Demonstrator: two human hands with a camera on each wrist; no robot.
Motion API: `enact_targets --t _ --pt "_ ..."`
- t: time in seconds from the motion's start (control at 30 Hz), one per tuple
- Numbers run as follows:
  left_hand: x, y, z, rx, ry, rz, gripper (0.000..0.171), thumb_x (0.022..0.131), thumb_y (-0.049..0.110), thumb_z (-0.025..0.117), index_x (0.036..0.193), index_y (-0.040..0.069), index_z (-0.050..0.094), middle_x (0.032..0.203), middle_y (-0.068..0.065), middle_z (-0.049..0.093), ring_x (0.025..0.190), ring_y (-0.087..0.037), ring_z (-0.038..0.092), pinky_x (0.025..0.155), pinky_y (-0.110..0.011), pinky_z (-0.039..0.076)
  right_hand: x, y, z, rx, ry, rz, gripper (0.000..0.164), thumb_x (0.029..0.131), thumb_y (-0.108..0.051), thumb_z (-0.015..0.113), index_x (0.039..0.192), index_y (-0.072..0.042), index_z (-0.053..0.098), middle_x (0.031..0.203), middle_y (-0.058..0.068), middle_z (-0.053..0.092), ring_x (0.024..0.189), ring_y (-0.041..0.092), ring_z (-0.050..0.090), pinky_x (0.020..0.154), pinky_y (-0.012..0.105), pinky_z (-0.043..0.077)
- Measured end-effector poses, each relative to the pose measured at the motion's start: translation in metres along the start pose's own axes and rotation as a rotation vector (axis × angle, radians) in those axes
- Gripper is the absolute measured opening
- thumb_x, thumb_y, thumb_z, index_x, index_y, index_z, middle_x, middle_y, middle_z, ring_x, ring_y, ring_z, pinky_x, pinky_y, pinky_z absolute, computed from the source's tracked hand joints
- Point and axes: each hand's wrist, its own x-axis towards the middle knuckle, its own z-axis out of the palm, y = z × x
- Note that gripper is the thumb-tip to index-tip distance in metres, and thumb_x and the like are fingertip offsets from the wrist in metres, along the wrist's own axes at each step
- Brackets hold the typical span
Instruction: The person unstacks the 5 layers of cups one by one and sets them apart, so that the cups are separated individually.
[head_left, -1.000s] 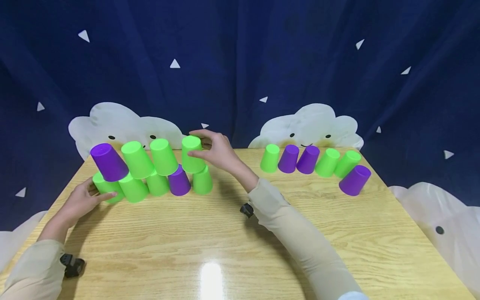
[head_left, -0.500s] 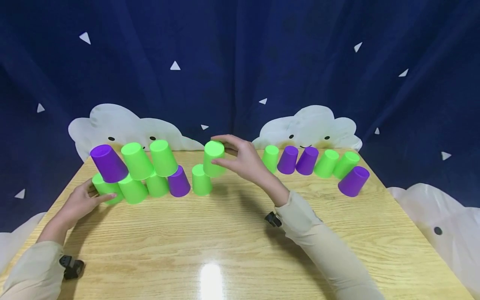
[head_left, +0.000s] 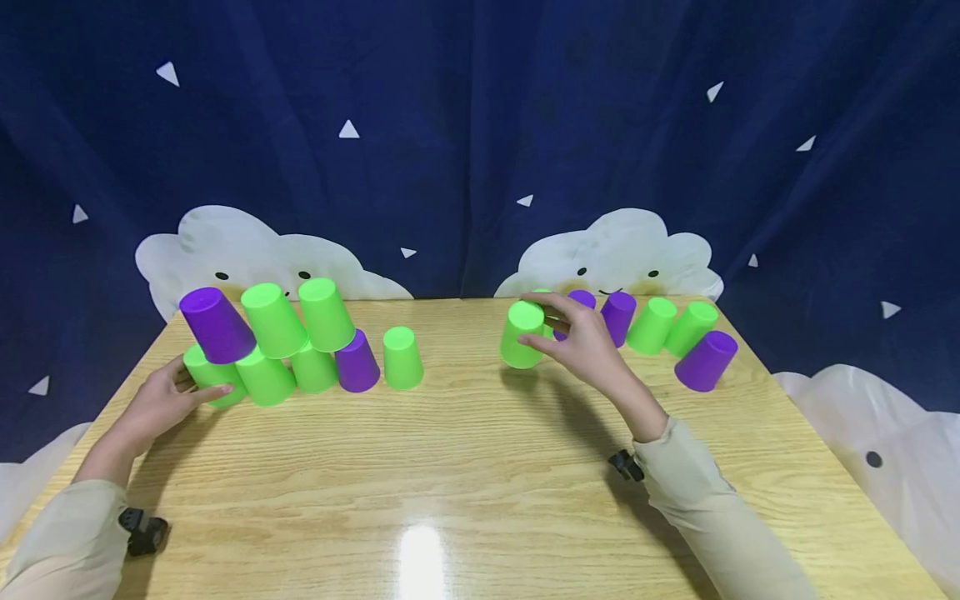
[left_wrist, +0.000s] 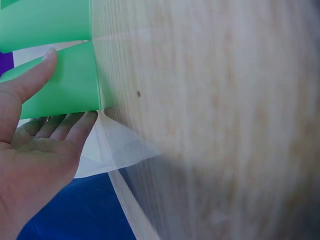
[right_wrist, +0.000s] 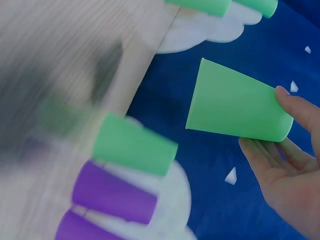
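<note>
At the left of the table, my left hand (head_left: 161,404) holds the leftmost green cup (head_left: 215,377) of the bottom row, thumb in front and fingers at its far side. An upside-down purple cup (head_left: 217,327) and two green cups, one of them this green cup (head_left: 326,315), sit across that row. The bottom row ends in a purple cup (head_left: 357,363) and a green cup (head_left: 402,358) with nothing on top. My right hand (head_left: 585,342) pinches another upside-down green cup (right_wrist: 240,102) near its base, raised above the table. Behind it, a standing green cup is mostly hidden.
Several upside-down green and purple cups stand at the back right, among them a purple cup (head_left: 618,317) and a green cup (head_left: 692,330). Nearer stands one purple cup (head_left: 707,362). A dark blue curtain (head_left: 472,150) hangs behind the wooden table (head_left: 465,467).
My right hand has carried the green cup from above the bottom row's right end across to the right, near the other cups. My left hand has stayed in place.
</note>
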Motion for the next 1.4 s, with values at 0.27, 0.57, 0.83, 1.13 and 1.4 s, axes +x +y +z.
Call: enact_targets --t 0.27,0.57,0.83,1.13,1.4 --pt "0.0 -0.001 0.001 0.002 0.0 0.006 0.081 0.097 0.026 0.065 0.147 -0.017 0.016 0.141 -0.043 0.032 0.127 -0.06 0.034 0.103 -0.06 0.036 -0.027 0.034 -0.041 -0.111 0.088 0.109 0.052 0.081 0.003 0.078 0.128 0.005 0.058 0.126 0.023 0.059 0.111 0.039 0.062 0.091 0.035 0.053" --pt "0.003 0.001 -0.001 0.006 0.017 0.028 0.08 0.096 0.026 0.066 0.147 -0.016 0.02 0.139 -0.042 0.036 0.126 -0.058 0.037 0.077 -0.002 0.04 -0.053 0.065 -0.083 -0.269 0.219 0.175 0.051 0.08 0.0 0.08 0.126 0.006 0.06 0.121 0.025 0.062 0.114 0.039 0.06 0.092 0.036 0.051" --pt "0.002 -0.001 0.0 0.024 0.016 0.018 0.08 0.096 0.026 0.066 0.147 -0.016 0.021 0.139 -0.042 0.036 0.127 -0.058 0.037 0.102 -0.04 0.046 -0.072 0.089 -0.101 -0.387 0.293 0.257 0.053 0.079 0.001 0.08 0.124 0.012 0.056 0.114 0.033 0.061 0.107 0.044 0.061 0.088 0.047 0.051" --pt "-0.001 -0.001 0.0 0.015 0.02 0.027 0.079 0.096 0.026 0.066 0.147 -0.015 0.021 0.14 -0.041 0.036 0.126 -0.059 0.035 0.086 -0.006 0.042 -0.08 0.1 -0.111 -0.444 0.289 0.3 0.053 0.082 -0.004 0.079 0.126 0.012 0.055 0.111 0.034 0.062 0.097 0.042 0.062 0.077 0.029 0.052" --pt "0.0 -0.001 0.002 0.017 0.023 0.036 0.077 0.096 0.024 0.066 0.146 -0.016 0.023 0.138 -0.042 0.037 0.125 -0.059 0.037 0.073 0.0 0.037 -0.081 0.105 -0.114 -0.457 0.291 0.313 0.052 0.082 -0.004 0.078 0.125 0.014 0.055 0.109 0.035 0.062 0.094 0.043 0.063 0.073 0.02 0.046"
